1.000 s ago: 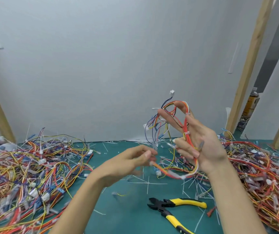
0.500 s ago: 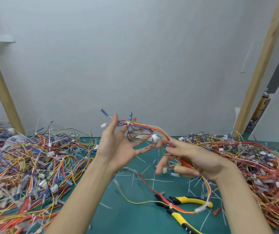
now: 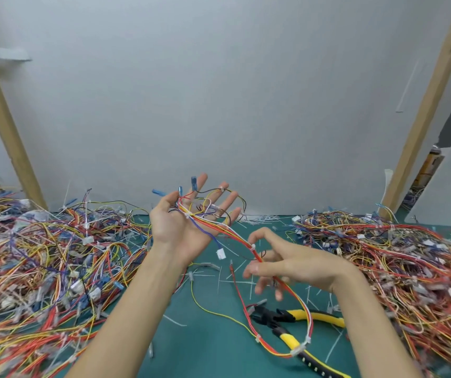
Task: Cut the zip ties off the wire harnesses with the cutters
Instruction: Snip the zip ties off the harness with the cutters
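At the left a heap of wire harnesses (image 3: 41, 268) lay tangled on the green mat (image 3: 205, 336). The left hand (image 3: 186, 222) was raised palm up, fingers straight and spread, with one harness (image 3: 218, 227) draped across it. White zip ties (image 3: 253, 246) still circled that bundle, so it looked uncut. The wires ran down through the loosely curled fingers of the right hand (image 3: 295, 266); whether it pinched them I could not tell. The cutters (image 3: 281, 315) lay untouched on the mat below, the harness loop trailing over them. Scattered white offcuts (image 3: 259, 219) suggested earlier cuts, yet another large heap (image 3: 409, 268) at the right implied plenty remained.
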### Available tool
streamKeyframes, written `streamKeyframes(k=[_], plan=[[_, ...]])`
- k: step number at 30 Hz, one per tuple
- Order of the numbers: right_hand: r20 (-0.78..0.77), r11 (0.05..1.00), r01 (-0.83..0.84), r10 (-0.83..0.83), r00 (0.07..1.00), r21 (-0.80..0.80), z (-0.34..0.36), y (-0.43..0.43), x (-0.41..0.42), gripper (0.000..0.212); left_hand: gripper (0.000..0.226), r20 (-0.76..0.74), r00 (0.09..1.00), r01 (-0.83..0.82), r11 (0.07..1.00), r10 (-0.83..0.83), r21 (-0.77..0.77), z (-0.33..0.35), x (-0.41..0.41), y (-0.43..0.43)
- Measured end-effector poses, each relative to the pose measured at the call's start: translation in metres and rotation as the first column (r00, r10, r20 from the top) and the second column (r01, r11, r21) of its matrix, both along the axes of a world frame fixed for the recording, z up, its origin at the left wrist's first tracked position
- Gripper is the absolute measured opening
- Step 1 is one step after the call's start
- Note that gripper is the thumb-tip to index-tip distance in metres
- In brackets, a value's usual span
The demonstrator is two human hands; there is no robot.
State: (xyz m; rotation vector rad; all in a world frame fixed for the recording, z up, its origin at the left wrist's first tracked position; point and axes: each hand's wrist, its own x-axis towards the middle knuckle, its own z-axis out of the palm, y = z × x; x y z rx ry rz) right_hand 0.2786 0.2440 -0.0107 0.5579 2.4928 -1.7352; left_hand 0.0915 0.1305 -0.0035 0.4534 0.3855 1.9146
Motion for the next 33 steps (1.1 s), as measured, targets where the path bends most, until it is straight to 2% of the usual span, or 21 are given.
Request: streamKeyframes(k=[3,6,8,9,11,12,15,16,19,21,23,25,27,30,33], plan=[[-0.044,0.993,0.102,-0.099,0.994,0.063,-0.001,0.004,0.008,0.065,0.057,-0.018,0.999,0.027,0.999,-0.027,-0.035,0.002,0.0,-0.001],[-0.169,0.931,0.256,-0.218,0.961,0.258,0.006,0.007,0.018,0.103,0.057,-0.039,0.996,0.079,0.993,-0.082,-0.093,0.005,0.0,-0.002],[-0.238,0.898,0.288,-0.216,0.947,0.333,0.008,0.005,0.02,0.119,0.057,-0.065,0.989,0.119,0.982,-0.129,-0.145,0.006,0.002,-0.002],[-0.243,0.914,0.259,-0.186,0.952,0.313,0.006,0.003,0.019,0.121,0.058,-0.077,0.985,0.142,0.975,-0.157,-0.169,0.007,0.003,-0.002],[-0.203,0.983,0.119,-0.09,0.975,0.137,-0.003,-0.005,0.016,0.112,0.058,-0.084,0.977,0.178,0.963,-0.198,-0.202,0.007,0.005,0.0],[-0.178,0.998,0.049,-0.04,0.983,0.049,-0.009,-0.01,0.014,0.1,0.059,-0.081,0.974,0.189,0.959,-0.21,-0.213,0.006,0.006,0.0],[-0.137,1.0,0.005,-0.005,0.991,0.002,-0.02,-0.024,0.015,0.043,0.062,-0.089,0.975,0.178,0.952,-0.206,-0.248,0.001,0.003,0.002],[-0.126,1.0,0.024,-0.026,0.992,-0.015,-0.023,-0.026,0.016,0.034,0.063,-0.109,0.975,0.157,0.95,-0.192,-0.269,-0.002,-0.001,0.003],[-0.107,0.99,0.088,-0.1,0.989,-0.108,-0.027,-0.026,0.026,0.029,0.069,-0.23,0.963,0.04,0.921,-0.139,-0.387,-0.016,-0.008,0.006],[-0.106,0.986,0.154,-0.159,0.982,-0.057,-0.022,-0.02,0.035,0.026,0.074,-0.342,0.93,-0.046,0.885,-0.131,-0.463,-0.025,-0.011,0.008],[-0.098,0.972,0.226,-0.219,0.971,0.067,-0.013,-0.009,0.044,0.024,0.077,-0.443,0.88,-0.092,0.852,-0.173,-0.515,-0.033,-0.012,0.011],[-0.098,0.939,0.299,-0.285,0.953,0.173,0.001,0.008,0.052,0.023,0.078,-0.564,0.787,-0.14,0.816,-0.252,-0.561,-0.041,-0.01,0.014],[-0.131,0.898,0.39,-0.37,0.92,0.205,0.017,0.026,0.056,0.024,0.079,-0.676,0.652,-0.178,0.796,-0.345,-0.578,-0.051,-0.005,0.016],[-0.232,0.798,0.552,-0.505,0.832,0.242,0.047,0.051,0.053,0.025,0.08,-0.752,0.541,-0.18,0.822,-0.376,-0.54,-0.07,0.005,0.022],[-0.398,0.617,0.708,-0.587,0.705,0.344,0.084,0.077,0.049,0.027,0.067,-0.804,0.542,-0.282,0.848,-0.245,-0.449,-0.091,0.015,0.027]])
